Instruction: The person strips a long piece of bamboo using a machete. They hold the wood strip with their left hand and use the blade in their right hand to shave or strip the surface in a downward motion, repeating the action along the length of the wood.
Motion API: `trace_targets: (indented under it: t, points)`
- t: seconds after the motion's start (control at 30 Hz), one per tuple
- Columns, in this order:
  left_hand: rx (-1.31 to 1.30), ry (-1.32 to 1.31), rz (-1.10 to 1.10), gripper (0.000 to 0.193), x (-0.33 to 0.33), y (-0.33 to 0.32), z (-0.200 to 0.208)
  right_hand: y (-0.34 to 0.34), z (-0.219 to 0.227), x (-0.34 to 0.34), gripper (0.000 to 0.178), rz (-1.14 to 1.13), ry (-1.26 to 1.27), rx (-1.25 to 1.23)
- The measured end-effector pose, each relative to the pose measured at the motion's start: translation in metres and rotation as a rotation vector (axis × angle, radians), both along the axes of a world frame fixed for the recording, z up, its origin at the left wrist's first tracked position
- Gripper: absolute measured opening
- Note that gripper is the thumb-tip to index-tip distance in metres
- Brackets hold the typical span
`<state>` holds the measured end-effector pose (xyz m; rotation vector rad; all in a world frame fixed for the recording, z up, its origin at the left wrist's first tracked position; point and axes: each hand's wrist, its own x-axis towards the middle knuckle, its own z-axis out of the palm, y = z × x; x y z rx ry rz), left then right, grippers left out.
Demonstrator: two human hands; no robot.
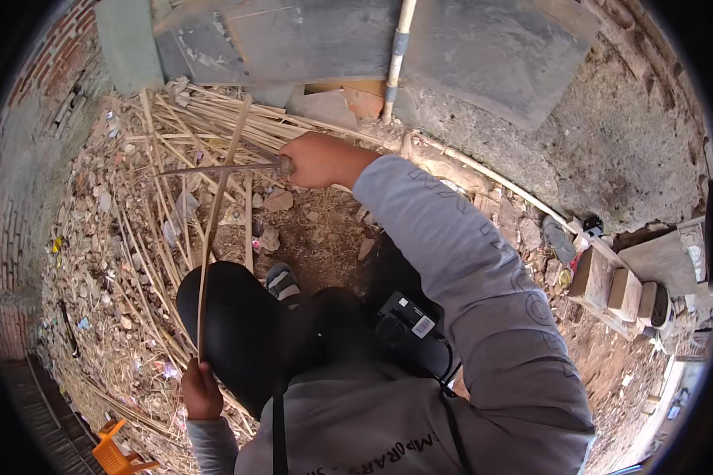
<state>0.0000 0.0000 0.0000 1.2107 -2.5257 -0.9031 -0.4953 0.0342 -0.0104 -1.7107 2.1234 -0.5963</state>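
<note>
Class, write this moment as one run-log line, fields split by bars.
left hand: holds strip | right hand: holds blade by handle | blade crosses strip, contact unclear | sticks: on ground

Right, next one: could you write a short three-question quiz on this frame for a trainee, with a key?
1. Multiple choice: what does the left hand grip?
A) a brick
B) a long brown strip
C) a plastic bottle

2. True or false: the bright orange object is at the upper right of the picture.

3. Fill the gap: from the right hand, the long, thin tool extends toward the picture's ____ side.

Key
1. B, held near its lower end.
2. False; the bright orange object is at the lower left.
3. left
</note>
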Motion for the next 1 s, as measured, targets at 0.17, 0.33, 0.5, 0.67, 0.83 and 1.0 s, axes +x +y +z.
trace_targets:
  t: [0.17, 0.33, 0.5, 0.67, 0.83, 1.0]
  points:
    - [-0.120, -0.092, 0.014, 0.035, 0.006, -0.019, 0.035, -0.018, 0.048, 0.058, 0.020, 0.234, 0.056, -0.022]
    - [0.051, -0.165, 0.060, 0.034, 0.001, -0.020, 0.027, -0.016, 0.031, 0.023, 0.020, 0.108, 0.056, 0.009]
    - [-0.070, -0.173, 0.028, 0.023, 0.002, -0.004, 0.022, -0.017, 0.038, 0.054, 0.025, 0.237, 0.196, 0.064]
    - [-0.095, -0.196, 0.014, 0.023, -0.003, -0.014, 0.028, -0.023, 0.014, 0.010, 0.032, -0.019, 0.002, 0.000]
    - [-0.138, -0.197, 0.031, 0.021, 0.005, -0.007, 0.020, -0.019, 0.030, 0.064, 0.025, 0.220, 0.174, -0.003]
    - [-0.121, -0.235, 0.022, 0.020, -0.005, -0.017, 0.031, -0.024, 0.007, 0.009, 0.036, -0.043, -0.033, 0.042]
